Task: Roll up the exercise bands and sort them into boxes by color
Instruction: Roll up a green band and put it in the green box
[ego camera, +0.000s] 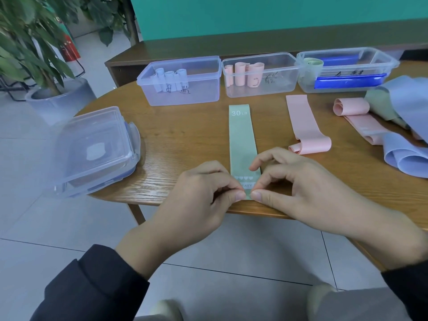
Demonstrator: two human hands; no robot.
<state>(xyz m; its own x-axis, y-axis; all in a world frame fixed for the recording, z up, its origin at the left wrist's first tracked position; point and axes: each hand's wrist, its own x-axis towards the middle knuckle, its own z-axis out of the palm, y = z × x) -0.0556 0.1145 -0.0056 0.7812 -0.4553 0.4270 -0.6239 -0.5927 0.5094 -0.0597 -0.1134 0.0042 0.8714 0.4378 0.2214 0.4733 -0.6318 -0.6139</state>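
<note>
A single wide-angle view from a camera worn on the person's head, looking forward and steeply down. It sits close above the near edge of a round wooden table, with both forearms entering from the bottom. The far side, holding clear plastic boxes, lies further off. Straight lines curve toward the frame's edges.

I sat in what looked like an office room. Past my hands stood a wooden table, a teal wall, a potted plant and a red fire extinguisher.
</note>
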